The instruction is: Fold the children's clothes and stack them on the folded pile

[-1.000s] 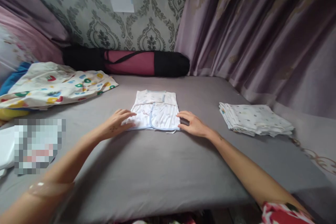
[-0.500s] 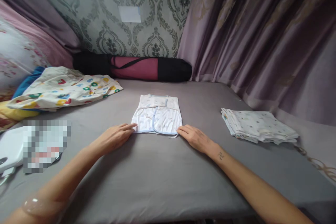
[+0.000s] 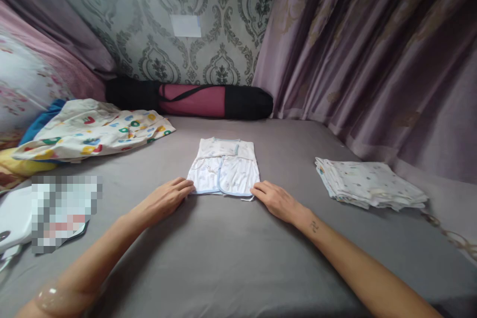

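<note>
A small white baby garment with light blue trim (image 3: pixel 223 169) lies folded flat on the grey sheet (image 3: pixel 238 258). My left hand (image 3: pixel 167 198) rests flat at its lower left corner, fingertips touching the hem, fingers stretched out. At the lower right corner lies my right hand (image 3: pixel 274 199), also flat, its fingertips against the cloth. Neither hand holds anything.
A stack of folded white dotted cloths (image 3: pixel 368 183) sits at the right. A colourful printed blanket (image 3: pixel 93 129) is heaped at the left. A black and maroon rolled bag (image 3: pixel 194 100) lies along the wall. Purple curtains (image 3: pixel 372 49) hang at right. A white device (image 3: pixel 15 218) sits at far left.
Both hands have slid back from on top of the garment's sides to its near corners. The view has tilted slightly, so the garment sits a bit lower in the picture.
</note>
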Demonstrator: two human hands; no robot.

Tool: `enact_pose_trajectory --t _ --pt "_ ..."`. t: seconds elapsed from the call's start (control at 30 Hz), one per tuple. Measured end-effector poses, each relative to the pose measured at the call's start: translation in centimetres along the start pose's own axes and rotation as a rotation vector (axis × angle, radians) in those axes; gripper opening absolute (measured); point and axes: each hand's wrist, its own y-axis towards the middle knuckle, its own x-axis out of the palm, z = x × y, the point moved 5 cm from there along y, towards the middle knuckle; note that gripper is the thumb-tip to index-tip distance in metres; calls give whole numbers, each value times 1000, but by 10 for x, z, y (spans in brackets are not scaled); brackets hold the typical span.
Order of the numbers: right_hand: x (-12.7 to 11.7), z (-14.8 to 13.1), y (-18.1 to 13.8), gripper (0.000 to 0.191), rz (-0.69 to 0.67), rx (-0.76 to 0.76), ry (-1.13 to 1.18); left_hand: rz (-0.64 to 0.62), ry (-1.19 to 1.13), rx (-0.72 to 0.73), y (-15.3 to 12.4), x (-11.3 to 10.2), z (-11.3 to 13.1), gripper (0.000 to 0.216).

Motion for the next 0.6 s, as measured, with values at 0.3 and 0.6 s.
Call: enact_pose_trajectory --t 0.3,0.6 --pt "2 7 0 25 129 103 161 85 -196 -93 7 8 -25 29" --pt "-17 31 18 21 359 234 359 219 -479 -417 20 -5 -43 38"
